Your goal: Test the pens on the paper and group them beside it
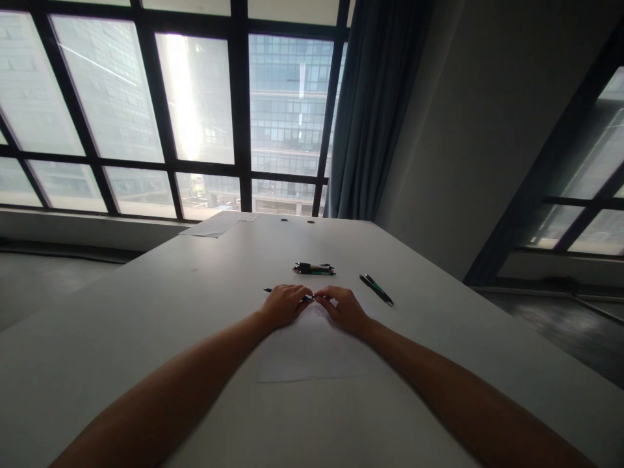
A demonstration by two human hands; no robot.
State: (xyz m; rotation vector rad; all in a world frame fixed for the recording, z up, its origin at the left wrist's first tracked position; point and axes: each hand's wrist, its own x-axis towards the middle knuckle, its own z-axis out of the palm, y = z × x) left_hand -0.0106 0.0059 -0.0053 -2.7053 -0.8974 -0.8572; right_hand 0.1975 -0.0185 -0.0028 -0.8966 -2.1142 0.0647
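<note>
1. Two hands meet on the counter (195, 286): left hand (285, 304) and right hand (344, 309) both pinch one pen (287, 293) over the paper (312, 354).
2. Bundled pens (314, 268) lie just beyond.
3. Two loose pens (376, 289) sit right of them.

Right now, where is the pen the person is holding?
The pen lies mid-table between the left hand and right hand, over the paper sheet's far edge.
</note>
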